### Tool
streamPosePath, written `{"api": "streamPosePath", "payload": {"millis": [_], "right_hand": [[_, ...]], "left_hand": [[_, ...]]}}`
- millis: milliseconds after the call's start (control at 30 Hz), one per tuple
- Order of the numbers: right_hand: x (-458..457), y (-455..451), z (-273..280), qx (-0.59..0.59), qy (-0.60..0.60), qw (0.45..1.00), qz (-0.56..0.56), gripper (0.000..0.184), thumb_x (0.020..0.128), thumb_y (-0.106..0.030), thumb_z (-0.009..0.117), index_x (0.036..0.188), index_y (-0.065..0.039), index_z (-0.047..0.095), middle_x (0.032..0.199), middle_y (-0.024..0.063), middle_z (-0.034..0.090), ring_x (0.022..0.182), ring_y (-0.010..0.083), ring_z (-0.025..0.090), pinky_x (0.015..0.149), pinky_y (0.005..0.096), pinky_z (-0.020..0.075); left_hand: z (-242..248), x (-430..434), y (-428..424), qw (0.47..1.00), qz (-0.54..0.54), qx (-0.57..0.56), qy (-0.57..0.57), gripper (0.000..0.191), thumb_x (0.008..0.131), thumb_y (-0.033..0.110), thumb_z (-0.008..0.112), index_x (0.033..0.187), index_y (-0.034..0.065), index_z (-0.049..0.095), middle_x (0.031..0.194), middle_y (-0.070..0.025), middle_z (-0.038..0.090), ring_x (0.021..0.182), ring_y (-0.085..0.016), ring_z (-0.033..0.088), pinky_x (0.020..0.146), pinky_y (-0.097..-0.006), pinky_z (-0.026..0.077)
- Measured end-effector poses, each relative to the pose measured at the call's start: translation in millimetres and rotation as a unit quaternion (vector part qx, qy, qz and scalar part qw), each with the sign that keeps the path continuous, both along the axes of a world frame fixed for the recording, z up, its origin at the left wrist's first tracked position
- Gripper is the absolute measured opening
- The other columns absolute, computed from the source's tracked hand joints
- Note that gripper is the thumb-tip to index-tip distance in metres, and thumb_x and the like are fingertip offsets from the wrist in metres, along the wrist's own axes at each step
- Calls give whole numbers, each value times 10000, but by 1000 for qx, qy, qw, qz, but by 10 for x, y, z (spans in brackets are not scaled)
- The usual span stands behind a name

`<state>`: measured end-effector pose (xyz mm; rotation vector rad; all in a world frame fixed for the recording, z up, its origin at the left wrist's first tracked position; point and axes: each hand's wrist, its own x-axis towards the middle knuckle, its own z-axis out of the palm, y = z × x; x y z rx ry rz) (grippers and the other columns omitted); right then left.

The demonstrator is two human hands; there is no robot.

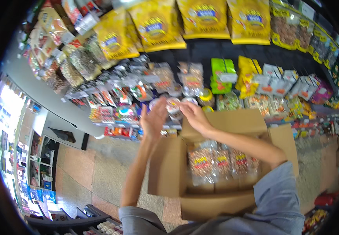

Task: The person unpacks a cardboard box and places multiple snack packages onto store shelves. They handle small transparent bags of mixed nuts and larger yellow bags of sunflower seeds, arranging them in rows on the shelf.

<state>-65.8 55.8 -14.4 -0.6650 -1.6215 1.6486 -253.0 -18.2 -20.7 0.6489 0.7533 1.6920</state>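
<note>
My left hand [154,119] is raised in front of the shelf with its fingers extended and nothing seen in it. Beside it, my right hand [195,116] is slightly curled, palm turned towards the left one, and also appears to hold nothing. Between and behind the hands stands a round tub with a printed lid [173,105]. Clear bags of nuts [191,79] hang just above on the rack. Below my right forearm is an open cardboard box [166,167], in which several clear bags of nuts [202,161] with red and yellow print lie.
Large yellow bags [157,26] line the upper rack. Green [222,73] and smaller yellow packets [248,76] hang at centre right. A pale column [52,97] stands left of the shelf. A dark rack [72,218] is at the bottom left, by the tiled floor [107,167].
</note>
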Motion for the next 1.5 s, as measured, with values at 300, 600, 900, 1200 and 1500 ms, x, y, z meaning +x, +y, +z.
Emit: {"api": "streamPosePath", "payload": {"millis": [300,600,900,1200,1500], "right_hand": [[1554,-585,100,-81,-78,992,51,314,1032,-188,533,1279,7,554,1252,110,624,1165,169,587,1029,306,459],[1798,-859,-268,-217,-213,949,89,388,957,-115,613,1308,1,495,1201,124,607,1096,171,589,903,304,511],[1705,-900,-389,-179,-231,954,65,446,920,-133,655,1298,22,477,1178,149,615,1057,209,612,901,340,518],[1587,-1044,-477,-113,-232,966,7,520,860,-121,753,1282,34,492,1088,128,607,1002,195,610,848,322,543],[1580,-1064,-471,-128,-192,973,13,487,847,-137,783,1235,39,547,1067,118,613,902,163,633,753,295,543]], "left_hand": [[529,986,-666,991,-128,-29,23,818,1021,581,201,1492,-82,283,1565,-220,303,1472,-305,270,1220,-407,164],[324,1406,-1132,969,-172,-146,104,819,1005,611,185,1509,-24,302,1595,-159,282,1504,-265,190,1211,-459,91],[79,1476,-1159,942,-161,-204,211,798,989,641,153,1531,80,321,1625,-75,249,1526,-235,97,1177,-527,-49],[22,1504,-1130,950,-139,-203,194,744,1011,595,154,1504,81,367,1592,-75,311,1504,-246,163,1185,-474,63],[179,1541,-1216,963,-111,-170,179,769,986,619,177,1500,80,369,1601,-93,295,1502,-254,183,1169,-515,117]]}}
